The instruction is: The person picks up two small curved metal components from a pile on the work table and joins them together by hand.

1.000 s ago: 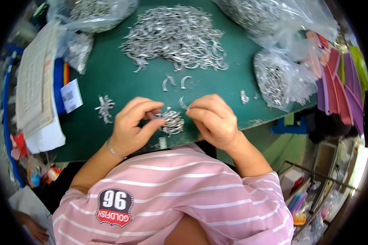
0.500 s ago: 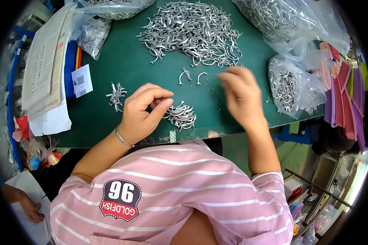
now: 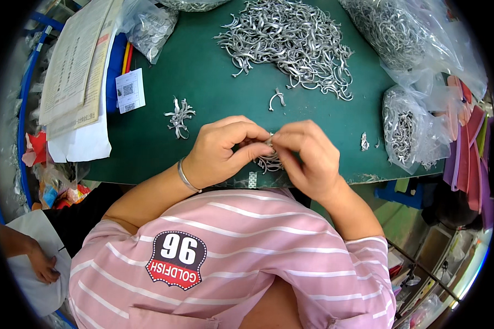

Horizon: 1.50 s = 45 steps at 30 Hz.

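Note:
My left hand [image 3: 219, 151], a metal bangle at its wrist, and my right hand [image 3: 310, 156] meet above the near edge of the green table. Thumb and fingers of both are pinched together on what looks like a small curved metal piece, mostly hidden by the fingertips. Just under them lies a small heap of silvery curved metal pieces [image 3: 270, 163], partly covered by the hands. Farther out, a loose curved piece [image 3: 277, 99] rests in front of the large pile of such pieces [image 3: 291, 41]. A little cluster [image 3: 179, 117] sits beyond my left hand.
Clear bags of metal pieces stand at the right [image 3: 402, 131], far right [image 3: 389, 33] and far left [image 3: 152, 30]. Papers [image 3: 74, 71] and a white label card [image 3: 130, 90] lie at the left. A small metal cluster [image 3: 364, 141] is right of my right hand. Another person's hand [image 3: 43, 266] shows lower left.
My right hand has come left and inward to meet my left hand. One of the two loose curved pieces before the large pile is gone from the table. The whole view has shifted slightly.

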Available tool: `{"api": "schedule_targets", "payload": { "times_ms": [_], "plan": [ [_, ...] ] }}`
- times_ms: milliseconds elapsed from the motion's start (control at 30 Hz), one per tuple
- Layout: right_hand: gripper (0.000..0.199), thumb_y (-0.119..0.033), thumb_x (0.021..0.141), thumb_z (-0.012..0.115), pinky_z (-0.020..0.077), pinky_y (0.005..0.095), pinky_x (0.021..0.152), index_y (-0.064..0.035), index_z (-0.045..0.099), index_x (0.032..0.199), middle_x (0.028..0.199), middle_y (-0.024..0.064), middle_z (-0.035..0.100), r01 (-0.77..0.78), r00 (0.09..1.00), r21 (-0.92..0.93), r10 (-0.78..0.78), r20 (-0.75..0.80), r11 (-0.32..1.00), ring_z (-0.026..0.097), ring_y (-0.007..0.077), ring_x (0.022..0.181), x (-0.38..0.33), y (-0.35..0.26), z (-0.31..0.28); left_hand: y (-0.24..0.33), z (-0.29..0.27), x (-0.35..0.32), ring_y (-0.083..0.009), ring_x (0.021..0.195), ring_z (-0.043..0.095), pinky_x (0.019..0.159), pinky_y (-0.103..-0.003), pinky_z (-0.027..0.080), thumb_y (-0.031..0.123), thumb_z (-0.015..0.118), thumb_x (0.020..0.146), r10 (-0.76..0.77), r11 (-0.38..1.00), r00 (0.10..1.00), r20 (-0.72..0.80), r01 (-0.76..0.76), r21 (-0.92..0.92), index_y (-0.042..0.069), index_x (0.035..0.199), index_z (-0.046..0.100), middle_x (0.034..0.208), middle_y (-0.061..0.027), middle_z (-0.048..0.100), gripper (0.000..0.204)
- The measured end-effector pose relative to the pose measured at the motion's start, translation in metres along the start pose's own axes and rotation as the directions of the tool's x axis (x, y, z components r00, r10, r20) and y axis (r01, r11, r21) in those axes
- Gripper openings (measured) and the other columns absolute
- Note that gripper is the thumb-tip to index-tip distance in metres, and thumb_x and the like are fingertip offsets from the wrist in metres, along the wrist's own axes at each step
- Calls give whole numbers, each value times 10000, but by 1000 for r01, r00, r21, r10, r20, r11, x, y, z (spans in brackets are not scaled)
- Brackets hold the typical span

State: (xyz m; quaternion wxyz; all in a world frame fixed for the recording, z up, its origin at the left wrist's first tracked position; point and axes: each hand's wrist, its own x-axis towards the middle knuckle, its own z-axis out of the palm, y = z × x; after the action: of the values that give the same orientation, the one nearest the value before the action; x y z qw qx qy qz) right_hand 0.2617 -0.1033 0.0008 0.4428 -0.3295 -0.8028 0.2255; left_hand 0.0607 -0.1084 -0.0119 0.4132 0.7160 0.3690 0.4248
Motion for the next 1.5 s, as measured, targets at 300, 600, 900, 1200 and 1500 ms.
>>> {"api": "schedule_targets", "payload": {
  "times_ms": [300, 600, 900, 1200, 1500],
  "plan": [
    [175, 67, 758, 724, 520, 303, 626, -3, 674, 911, 858, 112, 660, -148, 986, 145, 135, 99, 978, 635, 228, 704, -4, 0, -4, -5, 0, -3, -155, 716, 649, 647, -258, 530, -33, 765, 752, -25, 997, 994, -107, 17, -71, 13, 968, 665, 866, -85, 664, 243],
    [273, 30, 628, 680, 511, 345, 590, -18, 675, 896, 856, 96, 640, 151, 984, -53, -145, 101, 987, 624, 265, 711, -8, 9, -4, -5, -3, -7, -157, 865, 655, 772, -261, 545, -99, 713, 808, -115, 952, 992, 53, 126, -279, -17, 1096, 596, 998, -105, 645, 321],
    [141, 13, 749, 663, 492, 401, 725, -29, 667, 883, 852, 104, 603, -162, 933, -390, 269, 240, 907, 580, 310, 798, 8, 22, -39, -8, -1, -4, -101, 793, 625, 693, -223, 502, -8, 735, 818, -166, 968, 961, -222, 115, -224, 9, 962, 649, 912, -48, 622, 168],
    [127, -9, 748, 688, 491, 403, 777, -30, 671, 872, 914, 106, 600, -57, 954, -364, 158, 253, 929, 576, 309, 873, 38, 47, -3, -13, -7, -5, -98, 861, 572, 745, -225, 472, -72, 683, 849, -157, 981, 977, -143, 138, -135, -4, 1007, 620, 1005, -65, 590, 182],
    [112, 16, 778, 678, 494, 402, 780, -6, 638, 881, 918, 127, 606, -124, 959, -349, 202, 198, 929, 592, 324, 894, 29, 47, -14, -10, -5, -3, -126, 862, 593, 736, -231, 491, -82, 674, 842, -132, 988, 983, -127, 120, -96, -22, 990, 615, 1008, -87, 578, 170]
  ]
}}
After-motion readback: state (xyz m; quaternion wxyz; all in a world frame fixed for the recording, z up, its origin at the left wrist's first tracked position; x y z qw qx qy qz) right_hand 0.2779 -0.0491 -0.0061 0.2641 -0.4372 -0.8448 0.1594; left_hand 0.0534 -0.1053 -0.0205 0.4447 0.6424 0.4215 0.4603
